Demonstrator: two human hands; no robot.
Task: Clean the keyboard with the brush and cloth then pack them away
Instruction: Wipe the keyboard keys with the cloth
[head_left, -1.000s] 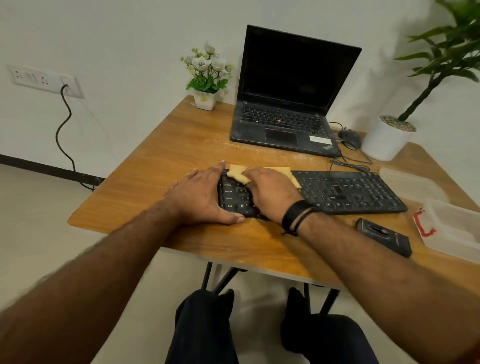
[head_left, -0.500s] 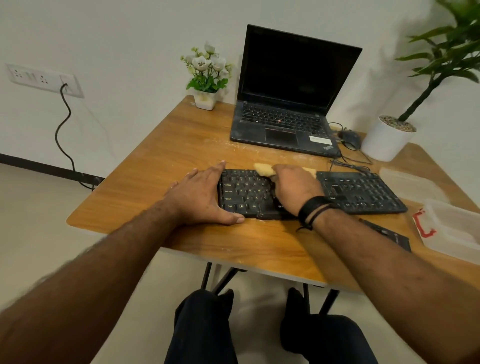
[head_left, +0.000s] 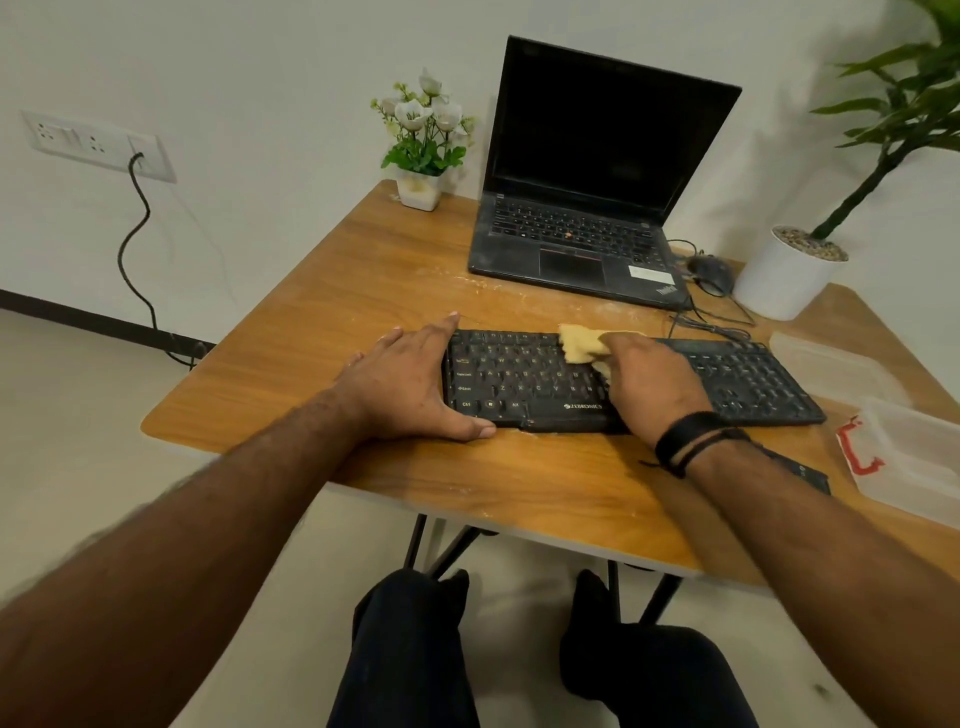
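On the wooden bench (head_left: 322, 332), largest first: black laptop (head_left: 582, 208) open at the far edge, screen dark. Right of it, a white pot (head_left: 784, 280) with a tall green plant, at the bench's far right corner. Black keyboard (head_left: 519, 379) lies across the middle of the bench, in front of the laptop, "ZEBRONICS" readable on its near edge. Two clear plastic containers at the right: one (head_left: 831, 364) just past the keyboard's right end, one (head_left: 914, 457) nearer me with a red mark on its side. Small white pot of white flowers (head_left: 422, 150) at the far left corner, beside the laptop. Dark mouse (head_left: 710, 270) between laptop and big pot, cable trailing toward the keyboard.

My left hand (head_left: 400, 384) is flat, fingers straight, braced against the keyboard's left end, thumb along its near edge. My right hand (head_left: 649, 379) sits on the keyboard's middle, fingers curled round the yellow cloth (head_left: 582, 343), which is bunched and pressed onto the upper key rows. Black bands on that wrist. A dark flat item (head_left: 800, 470) peeks out past my right forearm on the bench; can't tell what it is. Brush: can't pick it out.
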